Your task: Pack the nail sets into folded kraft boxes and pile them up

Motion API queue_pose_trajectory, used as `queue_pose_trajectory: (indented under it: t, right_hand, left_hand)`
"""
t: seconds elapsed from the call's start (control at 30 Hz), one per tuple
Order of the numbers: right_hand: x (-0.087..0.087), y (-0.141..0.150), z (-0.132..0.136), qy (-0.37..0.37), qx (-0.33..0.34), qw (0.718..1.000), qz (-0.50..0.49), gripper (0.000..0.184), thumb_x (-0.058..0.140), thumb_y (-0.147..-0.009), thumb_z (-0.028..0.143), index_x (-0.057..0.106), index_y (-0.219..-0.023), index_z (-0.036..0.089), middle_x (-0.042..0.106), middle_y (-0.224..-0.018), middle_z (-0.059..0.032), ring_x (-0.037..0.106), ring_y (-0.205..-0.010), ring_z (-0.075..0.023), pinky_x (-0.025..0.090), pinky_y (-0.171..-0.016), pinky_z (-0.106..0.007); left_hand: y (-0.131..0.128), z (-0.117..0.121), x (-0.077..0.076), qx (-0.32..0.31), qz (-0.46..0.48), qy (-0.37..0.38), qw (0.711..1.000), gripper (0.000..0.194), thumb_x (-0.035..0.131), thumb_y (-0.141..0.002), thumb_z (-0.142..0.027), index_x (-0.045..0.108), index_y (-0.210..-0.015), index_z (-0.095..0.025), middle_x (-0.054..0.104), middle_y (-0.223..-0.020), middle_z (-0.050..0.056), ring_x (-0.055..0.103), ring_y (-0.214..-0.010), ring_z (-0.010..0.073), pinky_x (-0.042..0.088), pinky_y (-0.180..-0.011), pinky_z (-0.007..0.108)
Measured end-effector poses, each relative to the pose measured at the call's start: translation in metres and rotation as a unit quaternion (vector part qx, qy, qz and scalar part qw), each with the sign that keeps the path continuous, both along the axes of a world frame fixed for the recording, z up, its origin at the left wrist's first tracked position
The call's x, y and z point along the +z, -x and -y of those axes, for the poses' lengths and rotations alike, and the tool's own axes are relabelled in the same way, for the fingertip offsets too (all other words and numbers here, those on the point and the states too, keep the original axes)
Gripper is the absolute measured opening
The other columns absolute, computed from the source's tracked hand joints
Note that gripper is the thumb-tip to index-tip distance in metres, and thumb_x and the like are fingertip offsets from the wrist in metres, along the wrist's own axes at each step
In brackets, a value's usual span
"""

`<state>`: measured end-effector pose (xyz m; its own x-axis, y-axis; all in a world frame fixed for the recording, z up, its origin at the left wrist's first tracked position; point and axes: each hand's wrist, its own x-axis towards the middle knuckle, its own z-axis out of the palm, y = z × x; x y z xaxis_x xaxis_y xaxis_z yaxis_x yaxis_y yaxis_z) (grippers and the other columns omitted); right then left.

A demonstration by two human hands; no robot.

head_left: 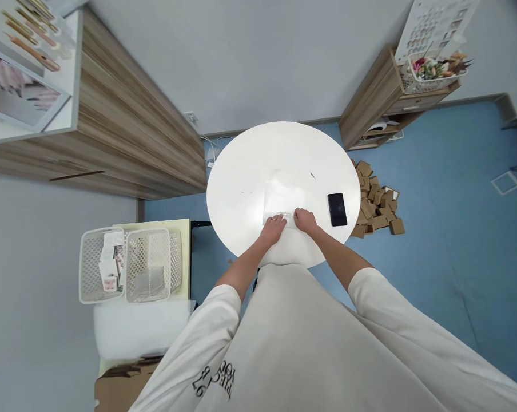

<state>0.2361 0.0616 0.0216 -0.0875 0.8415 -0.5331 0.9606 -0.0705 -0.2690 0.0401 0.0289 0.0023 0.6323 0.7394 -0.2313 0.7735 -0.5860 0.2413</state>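
Note:
A thin, see-through plastic sheet (283, 194) lies flat on the round white table (241, 171) and is hard to tell from the tabletop. At its near edge a small, shiny clear plastic piece (287, 215) shows between my hands. My left hand (274, 228) rests on the sheet's near left part, fingers stretched out and lying flat, a ring on one finger. Close to the sheet's near right corner, my right hand (305, 220) is closed with its fingers curled; what they grip is hidden. To its right lies a black phone (337, 209).
Small brown cardboard boxes (381, 206) are heaped on the floor right of the table. At left, white baskets (148, 234) and a white wrapping roll (138, 326) sit on a side table. Wooden cabinets (147, 109) flank the back wall.

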Motion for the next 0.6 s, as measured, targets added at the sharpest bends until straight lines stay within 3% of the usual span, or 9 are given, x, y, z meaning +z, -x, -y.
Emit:
queue_pose_trajectory:
  t: [0.17,0.33,0.4,0.6]
  right_hand:
    - [0.001,-0.002,0.005,-0.006,-0.003,1.000,-0.020,0.022,0.041,-0.101,0.023,0.059,-0.114,0.019,0.067,-0.115,-0.0109,0.060,-0.101,-0.0238,0.040,-0.085,-0.033]
    - [0.011,-0.007,0.026,-0.117,-0.008,0.993,-0.032,0.037,0.042,-0.098,0.021,0.053,-0.132,0.017,0.055,-0.135,-0.0156,0.049,-0.121,-0.0296,0.036,-0.101,-0.041]
    - [0.017,-0.008,0.035,-0.137,0.023,0.990,-0.028,0.038,0.042,-0.096,0.016,0.057,-0.131,0.017,0.054,-0.135,-0.0162,0.045,-0.124,-0.0313,0.032,-0.105,-0.044]
    - [0.020,0.002,0.054,-0.080,0.147,0.984,-0.059,0.045,0.048,-0.094,0.018,0.055,-0.139,0.021,0.050,-0.148,-0.0126,0.041,-0.135,-0.0306,0.029,-0.110,-0.045]
  left_hand:
    - [-0.005,-0.007,-0.007,0.019,-0.022,-0.001,1.000,0.053,0.045,-0.087,-0.001,0.046,-0.137,-0.019,0.035,-0.159,0.016,0.040,-0.140,0.0301,0.036,-0.107,0.044]
    - [-0.009,-0.017,-0.004,0.040,-0.009,0.024,0.999,0.052,0.047,-0.085,-0.004,0.046,-0.135,-0.020,0.044,-0.152,0.015,0.043,-0.135,0.0308,0.036,-0.104,0.045]
    - [-0.009,-0.021,-0.001,0.046,-0.001,0.037,0.998,0.050,0.050,-0.083,-0.006,0.048,-0.132,-0.020,0.049,-0.145,0.015,0.046,-0.130,0.0306,0.036,-0.102,0.045]
    - [-0.004,-0.022,0.014,0.052,0.004,0.091,0.994,0.042,0.061,-0.081,-0.015,0.050,-0.121,-0.019,0.056,-0.129,0.013,0.048,-0.122,0.0302,0.036,-0.099,0.043]
